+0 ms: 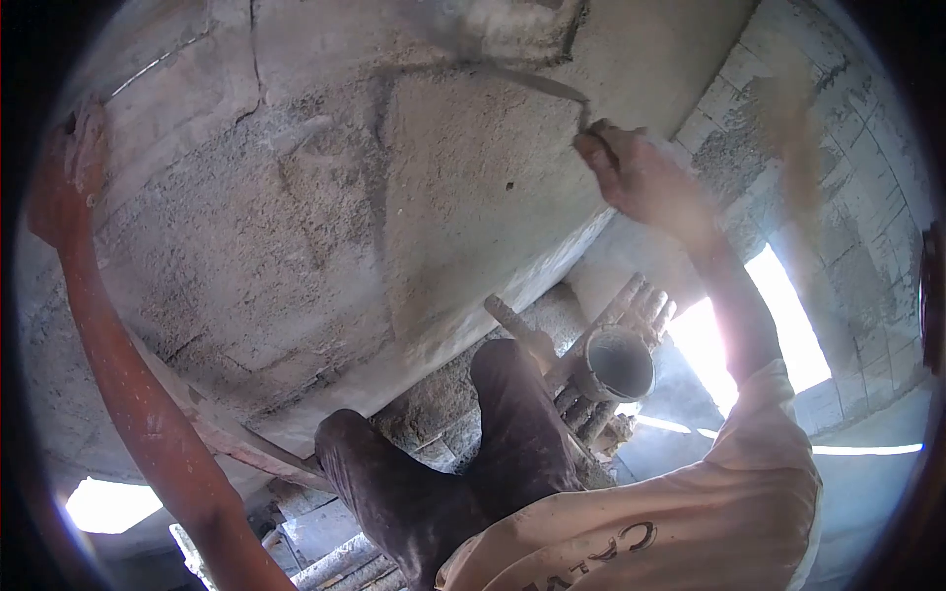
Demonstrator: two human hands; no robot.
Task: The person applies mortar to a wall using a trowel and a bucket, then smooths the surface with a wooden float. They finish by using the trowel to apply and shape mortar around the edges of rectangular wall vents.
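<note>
My right hand [645, 182] is closed, with its fingers curled in against the rough grey cement wall [473, 187]. What it grips, if anything, is hidden. A dark narrow line or edge runs along the wall just above its fingertips. At the far left my left hand [74, 182] is raised to the wall's edge, its fingers bent round something dark that I cannot make out. Between the hands, the wall surface is coarse, with seams, cracks and a small dark hole.
A round grey bucket [619, 364] stands below my right hand, beside cement-crusted wooden poles [641, 300]. My bent knees [512, 404] are close under the wall. Block walling [857, 197] rises at the right. Several poles [340, 563] lie at the lower left, near bright openings.
</note>
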